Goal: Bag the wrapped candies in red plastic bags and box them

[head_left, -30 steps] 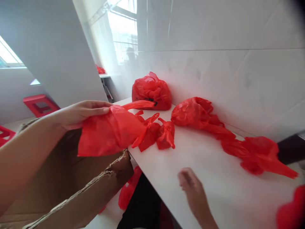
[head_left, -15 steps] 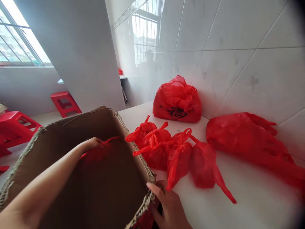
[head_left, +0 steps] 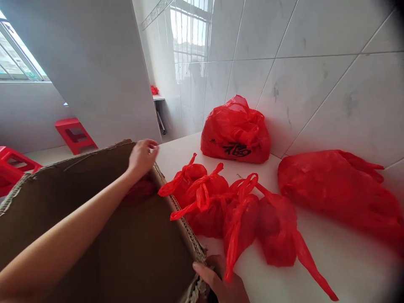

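A deep cardboard box [head_left: 126, 269] with rough rims fills the lower left. My left hand [head_left: 143, 159] is at its far right corner, fingers loosely apart and apparently holding nothing. Below that hand, a small red plastic bag [head_left: 143, 189] lies in the box's shaded corner, partly hidden by my wrist. My right hand [head_left: 225, 282] grips the near right corner of the box, its thumb over the rim; the other fingers are partly hidden. Several knotted red bags [head_left: 241, 219] sit on the white table [head_left: 252, 269] against the box's right side, some handles lying across the rim.
Against the tiled wall [head_left: 252, 80] stands a larger red bag [head_left: 235, 134] with black lettering. Another long red bag [head_left: 334, 189] lies to the right. Red plastic stools [head_left: 75, 134] stand beyond the box at left, near a grey pillar [head_left: 104, 75].
My left hand has moved from the small red bag inside the box up and right to the far corner, letting go of the bag. The bag now lies nearer that corner. My right hand keeps its grip.
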The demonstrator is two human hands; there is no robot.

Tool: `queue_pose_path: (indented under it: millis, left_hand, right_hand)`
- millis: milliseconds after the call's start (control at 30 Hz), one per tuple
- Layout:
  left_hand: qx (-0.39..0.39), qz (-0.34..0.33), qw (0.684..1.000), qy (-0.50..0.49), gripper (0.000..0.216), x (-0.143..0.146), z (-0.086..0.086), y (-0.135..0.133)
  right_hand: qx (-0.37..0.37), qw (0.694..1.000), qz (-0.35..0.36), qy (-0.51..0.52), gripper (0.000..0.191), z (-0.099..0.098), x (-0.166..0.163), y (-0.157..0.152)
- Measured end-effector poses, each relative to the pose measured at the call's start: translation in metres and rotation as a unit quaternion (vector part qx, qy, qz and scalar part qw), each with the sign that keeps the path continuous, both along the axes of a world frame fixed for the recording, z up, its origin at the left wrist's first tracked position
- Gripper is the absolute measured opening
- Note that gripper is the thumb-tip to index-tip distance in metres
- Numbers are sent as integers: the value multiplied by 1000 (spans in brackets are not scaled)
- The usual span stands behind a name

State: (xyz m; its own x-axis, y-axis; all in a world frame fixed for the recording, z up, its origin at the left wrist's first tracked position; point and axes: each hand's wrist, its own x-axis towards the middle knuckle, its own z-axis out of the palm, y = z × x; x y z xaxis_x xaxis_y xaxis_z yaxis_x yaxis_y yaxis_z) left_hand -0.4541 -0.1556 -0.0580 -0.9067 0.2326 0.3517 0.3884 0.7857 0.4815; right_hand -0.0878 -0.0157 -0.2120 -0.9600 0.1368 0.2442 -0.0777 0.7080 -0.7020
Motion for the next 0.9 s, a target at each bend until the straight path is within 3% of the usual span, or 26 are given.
queue_pose_path:
  millis: [133, 267, 367, 500, 600, 700, 800, 900]
  left_hand:
    - [-60, -101, 989, -87, 26, 32, -3, 61]
    - [-47, -152, 974, -165, 26, 37, -6, 78]
    - [30, -186, 961, -200, 19, 29, 20, 59]
    - [152, -214, 941, -216, 40, 21, 64, -1]
    - [252, -167, 918, -257, 47, 9, 72, -59]
    - [316, -104, 873, -358, 70, -3, 50, -110]
    - [228, -84, 845, -477, 80, -6, 9, -137]
    - [123, -63, 849, -510, 65, -2, -39, -137]
  right_hand:
    - [37, 998, 45, 23, 73, -2, 0, 2]
    - [67, 995, 64, 36, 74, 1, 0, 2]
    - [68, 995, 50, 47, 74, 1, 0, 1]
    - [66, 995, 57, 54, 74, 1, -1, 0]
    - [59, 995, 61, 50, 75, 3, -1, 0]
    - [53, 994, 71, 63, 75, 5, -2, 0]
    - [58, 993, 66, 78, 76, 4, -1, 0]
    - [49, 994, 58, 73, 74, 4, -1, -1]
